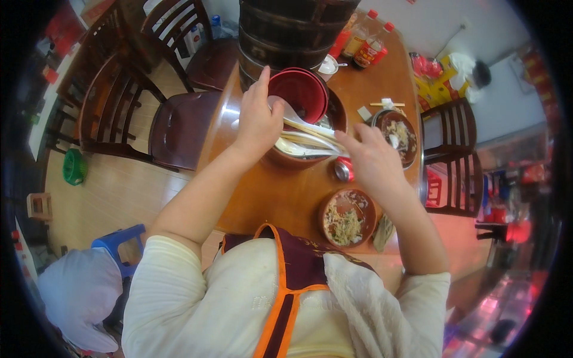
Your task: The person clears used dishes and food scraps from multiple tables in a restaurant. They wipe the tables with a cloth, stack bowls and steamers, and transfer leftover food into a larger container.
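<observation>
My left hand rests at the left side of a large brown bowl, against red bowls that sit tilted in it. White soup spoons and wooden chopsticks lie across the large bowl. Their right ends are at the fingers of my right hand, which closes on them. Below that hand is a red and silver can. A brown bowl with food remains stands nearer my body, and another bowl with food remains is at the right.
A tall stack of dark round steamers stands behind the bowls on the wooden table. Capped bottles and a small white dish are at the back. Wooden chairs flank the table; a blue stool is lower left.
</observation>
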Tool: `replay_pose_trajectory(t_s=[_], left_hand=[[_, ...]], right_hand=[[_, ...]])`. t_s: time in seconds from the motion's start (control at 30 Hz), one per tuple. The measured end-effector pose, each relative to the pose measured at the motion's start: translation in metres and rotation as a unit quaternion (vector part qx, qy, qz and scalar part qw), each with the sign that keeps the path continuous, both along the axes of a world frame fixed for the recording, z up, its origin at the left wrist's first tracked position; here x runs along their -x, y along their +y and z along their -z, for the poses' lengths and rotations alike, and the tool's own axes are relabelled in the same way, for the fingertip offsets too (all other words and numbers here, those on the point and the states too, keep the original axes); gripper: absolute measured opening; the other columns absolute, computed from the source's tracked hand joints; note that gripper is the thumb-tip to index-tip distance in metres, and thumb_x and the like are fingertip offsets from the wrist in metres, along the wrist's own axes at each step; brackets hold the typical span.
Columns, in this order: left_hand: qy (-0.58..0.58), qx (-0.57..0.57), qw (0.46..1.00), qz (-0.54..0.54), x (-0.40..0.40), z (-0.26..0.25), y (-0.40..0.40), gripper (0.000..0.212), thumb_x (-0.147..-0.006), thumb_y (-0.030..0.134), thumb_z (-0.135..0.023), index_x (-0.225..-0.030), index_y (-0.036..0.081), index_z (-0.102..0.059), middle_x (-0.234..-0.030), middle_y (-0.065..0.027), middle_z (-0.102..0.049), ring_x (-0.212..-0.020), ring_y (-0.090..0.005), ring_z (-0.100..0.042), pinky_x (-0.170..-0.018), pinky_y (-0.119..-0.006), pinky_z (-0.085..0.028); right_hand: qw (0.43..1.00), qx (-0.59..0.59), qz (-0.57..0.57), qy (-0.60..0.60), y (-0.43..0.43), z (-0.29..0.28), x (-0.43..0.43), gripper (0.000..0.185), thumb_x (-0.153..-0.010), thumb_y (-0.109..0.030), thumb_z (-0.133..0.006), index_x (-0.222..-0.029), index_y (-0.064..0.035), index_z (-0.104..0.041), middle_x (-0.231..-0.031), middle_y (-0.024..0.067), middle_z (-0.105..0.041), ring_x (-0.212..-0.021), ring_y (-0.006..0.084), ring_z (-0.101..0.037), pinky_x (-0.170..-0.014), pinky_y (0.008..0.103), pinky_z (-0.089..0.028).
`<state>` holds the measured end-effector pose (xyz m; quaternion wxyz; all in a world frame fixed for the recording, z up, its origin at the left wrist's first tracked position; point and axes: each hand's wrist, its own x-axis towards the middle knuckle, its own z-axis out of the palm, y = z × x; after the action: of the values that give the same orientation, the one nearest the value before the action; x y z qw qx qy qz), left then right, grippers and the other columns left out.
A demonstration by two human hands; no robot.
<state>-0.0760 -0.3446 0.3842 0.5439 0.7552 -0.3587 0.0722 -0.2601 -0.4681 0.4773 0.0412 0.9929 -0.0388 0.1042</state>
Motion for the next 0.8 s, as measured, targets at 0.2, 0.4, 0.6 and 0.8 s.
replay_pose_trajectory(t_s=[0.2,0.4,0.6,0.8], left_hand=[[-0.021,0.033,0.999,0.000,-0.001,0.004,-0.002,0.052,-0.081,0.006,-0.049,-0.131,-0.004,-0.036,-0.118,-0.0242,-0.051,-0.107,-0.0387,-0.047,-0.094,-0.042,-0.037],[-0.006,0.016,1.000,-0.003,-0.007,0.006,0.003,0.046,-0.081,0.002,-0.047,-0.127,-0.001,-0.042,-0.116,-0.0215,-0.053,-0.108,-0.0361,-0.049,-0.094,-0.041,-0.038],[0.009,0.039,0.999,0.004,-0.012,0.002,0.004,0.039,-0.081,-0.001,-0.045,-0.119,0.001,-0.051,-0.110,-0.0181,-0.058,-0.102,-0.0350,-0.052,-0.090,-0.041,-0.041],[-0.001,0.009,1.000,0.015,-0.018,-0.002,0.002,0.038,-0.081,0.001,-0.045,-0.118,0.002,-0.052,-0.110,-0.0178,-0.058,-0.103,-0.0342,-0.053,-0.089,-0.041,-0.042]], right_hand=[[0.999,0.023,0.020,0.020,0.006,0.018,-0.013,0.041,-0.082,-0.028,-0.060,-0.115,-0.0041,-0.055,-0.086,0.0103,-0.057,-0.086,0.0268,-0.055,-0.072,0.0384,-0.043],[0.998,-0.040,-0.017,0.050,-0.003,0.022,-0.018,0.039,-0.080,-0.014,-0.058,-0.118,-0.0058,-0.053,-0.087,0.0112,-0.053,-0.088,0.0272,-0.053,-0.076,0.0372,-0.041],[0.994,-0.087,-0.061,0.033,-0.021,0.000,-0.018,0.034,-0.073,-0.002,-0.054,-0.106,-0.0077,-0.061,-0.091,0.0075,-0.055,-0.092,0.0247,-0.051,-0.081,0.0356,-0.040],[0.995,-0.053,-0.084,-0.022,-0.034,-0.008,-0.018,0.029,-0.073,0.000,-0.052,-0.099,-0.0088,-0.063,-0.091,0.0051,-0.060,-0.092,0.0237,-0.053,-0.082,0.0381,-0.040]])
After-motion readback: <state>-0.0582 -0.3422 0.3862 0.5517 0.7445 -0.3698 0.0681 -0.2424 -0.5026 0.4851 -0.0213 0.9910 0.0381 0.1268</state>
